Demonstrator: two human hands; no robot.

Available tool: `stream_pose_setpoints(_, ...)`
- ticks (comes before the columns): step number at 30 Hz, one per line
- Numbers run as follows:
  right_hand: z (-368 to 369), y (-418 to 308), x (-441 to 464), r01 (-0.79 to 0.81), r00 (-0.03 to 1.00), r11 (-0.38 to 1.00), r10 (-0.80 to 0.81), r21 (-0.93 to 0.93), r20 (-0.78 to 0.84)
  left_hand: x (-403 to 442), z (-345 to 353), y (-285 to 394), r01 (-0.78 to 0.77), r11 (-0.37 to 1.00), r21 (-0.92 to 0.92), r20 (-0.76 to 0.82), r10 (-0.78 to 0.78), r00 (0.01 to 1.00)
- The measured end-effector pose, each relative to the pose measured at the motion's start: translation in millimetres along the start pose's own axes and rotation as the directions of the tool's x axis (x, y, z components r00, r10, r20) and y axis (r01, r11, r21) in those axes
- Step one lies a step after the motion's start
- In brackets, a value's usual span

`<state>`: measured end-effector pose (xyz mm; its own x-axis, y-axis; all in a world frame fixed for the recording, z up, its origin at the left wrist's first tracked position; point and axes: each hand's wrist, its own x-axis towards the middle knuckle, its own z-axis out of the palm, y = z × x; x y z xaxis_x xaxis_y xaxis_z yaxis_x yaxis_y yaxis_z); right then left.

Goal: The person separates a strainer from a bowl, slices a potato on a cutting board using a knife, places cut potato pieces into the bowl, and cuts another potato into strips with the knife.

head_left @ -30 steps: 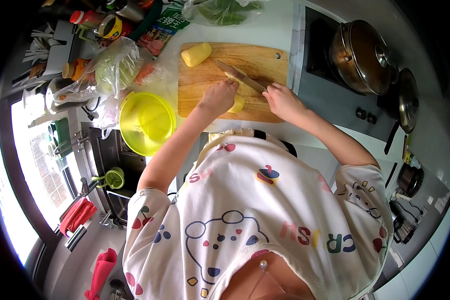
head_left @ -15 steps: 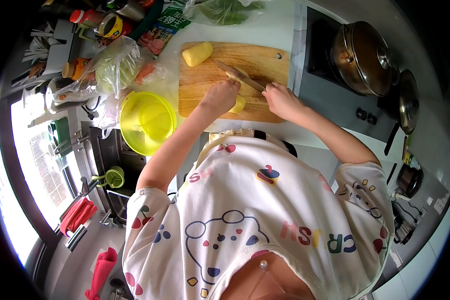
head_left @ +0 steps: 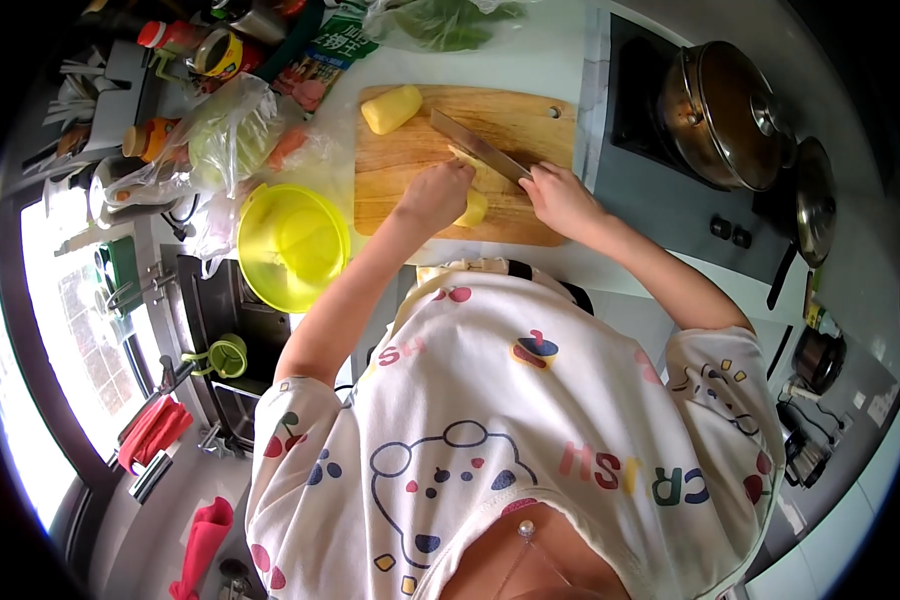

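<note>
On the wooden cutting board (head_left: 400, 160), my right hand (head_left: 560, 195) is closed round the handle of a knife (head_left: 482, 145), whose blade points up and left. My left hand (head_left: 436, 195) has its fingers bent down on a pale yellow peeled piece (head_left: 465, 157) beside the blade, largely covered by the hand. Another yellow chunk (head_left: 473, 210) lies just right of that hand, nearer to me. A whole peeled yellow piece (head_left: 391, 109) rests at the board's upper left corner, touched by neither hand.
Left of the board stands a yellow-green bowl (head_left: 292, 248), near the sink (head_left: 198, 300). Bagged vegetables (head_left: 232, 140), bottles and packets crowd the upper left. A bag of greens (head_left: 450, 25) lies beyond the board. At right, a lidded pot (head_left: 720, 115) sits on the stove (head_left: 660, 200).
The view has shifted very slightly. Both hands and the knife keep nearly the same places on the board.
</note>
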<state>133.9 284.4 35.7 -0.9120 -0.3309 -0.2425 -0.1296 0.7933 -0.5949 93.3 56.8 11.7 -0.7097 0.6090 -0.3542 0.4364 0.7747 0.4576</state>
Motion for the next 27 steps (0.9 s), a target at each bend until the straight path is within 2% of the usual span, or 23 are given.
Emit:
stream_pose_setpoints(7,-8.3,-7.6,-5.9,0.0,1.0,1.0,0.001,-0.025,0.027,0.0,3.0,-0.9,-0.012,1.0,0.003,-0.037,0.012,0.999)
stream_pose_setpoints(16,-3.3,-2.8,-9.3,0.031,0.999,0.998,-0.029,-0.055,0.044,0.6,1.7,0.3,-0.015,0.998,0.053,-0.004,0.016,1.0)
stream_pose_setpoints(27,-1.8,-3.3,-7.9,0.037,0.999,0.998,-0.036,-0.048,0.021,-0.1,5.3,-3.4,-0.073,0.997,0.034,-0.079,0.076,0.994)
